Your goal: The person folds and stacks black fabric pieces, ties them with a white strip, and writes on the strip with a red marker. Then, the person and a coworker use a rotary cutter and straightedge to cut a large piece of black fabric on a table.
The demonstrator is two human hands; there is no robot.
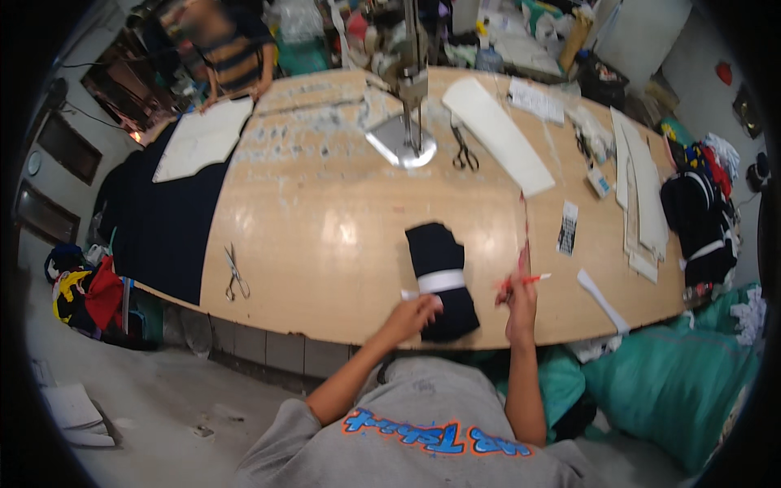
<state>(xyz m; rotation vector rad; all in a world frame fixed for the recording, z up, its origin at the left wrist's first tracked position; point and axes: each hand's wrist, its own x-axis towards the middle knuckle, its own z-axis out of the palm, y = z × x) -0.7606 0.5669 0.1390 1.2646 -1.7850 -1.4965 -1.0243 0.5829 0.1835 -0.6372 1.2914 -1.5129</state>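
Note:
A folded bundle of dark navy cloth [446, 317] lies on the table before me, with a white strip [441, 281] wrapped across its middle. At the bundle's lower left, my left hand [413, 315] has its fingers closed on the strip near its loose end. My right hand [521, 307] is raised just right of the bundle, its fingers closed round an orange-red pen [530, 279] that points to the right. Part of the pen is hidden behind the fingers.
Metal scissors [235, 272] lie left, black-handled scissors [464, 149] farther back near the cutting machine [411, 134]. Pattern pieces [500, 134] and another white strip [602, 301] are at right. Dark cloth [167, 224] covers the left end, where another person [232, 57] stands. Green sacks [659, 374] bulge at right.

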